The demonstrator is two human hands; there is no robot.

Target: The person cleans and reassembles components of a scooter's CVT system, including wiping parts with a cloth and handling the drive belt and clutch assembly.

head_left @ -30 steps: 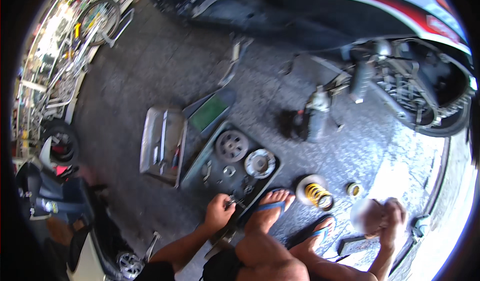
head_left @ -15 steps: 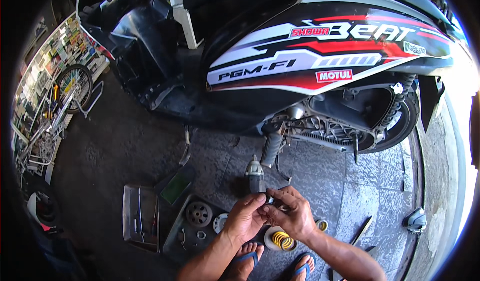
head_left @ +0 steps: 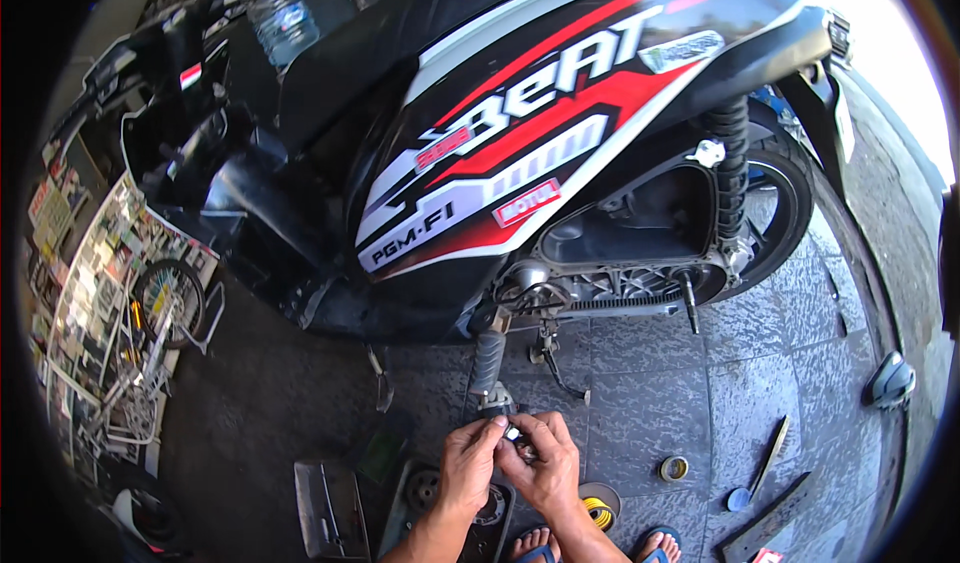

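Note:
Both my hands meet low in the middle of the picture, pinching one small dark and silvery metal part (head_left: 513,432) between the fingertips. My left hand (head_left: 470,465) is closed on its left side, my right hand (head_left: 545,465) on its right. Fingers cover most of the part, so its exact kind cannot be made out. Just beyond the fingertips, a grey tool-like object (head_left: 494,399) on the floor is partly hidden. Past it stands a black scooter (head_left: 420,303) with red and white side graphics and its lower side mechanism uncovered.
Below my hands lie a tray (head_left: 412,498) of round metal parts, a metal tray (head_left: 330,498) with tools, and a yellow coil spring (head_left: 598,511). To the right are a metal ring (head_left: 674,468), a brush (head_left: 770,458) and a dark flat strip (head_left: 765,518). The scooter's kickstand (head_left: 560,368) juts out.
The view has tilted and shifted, so the scooter's rear looks larger and more slanted. My hands appear lower and closer together, still holding the small part.

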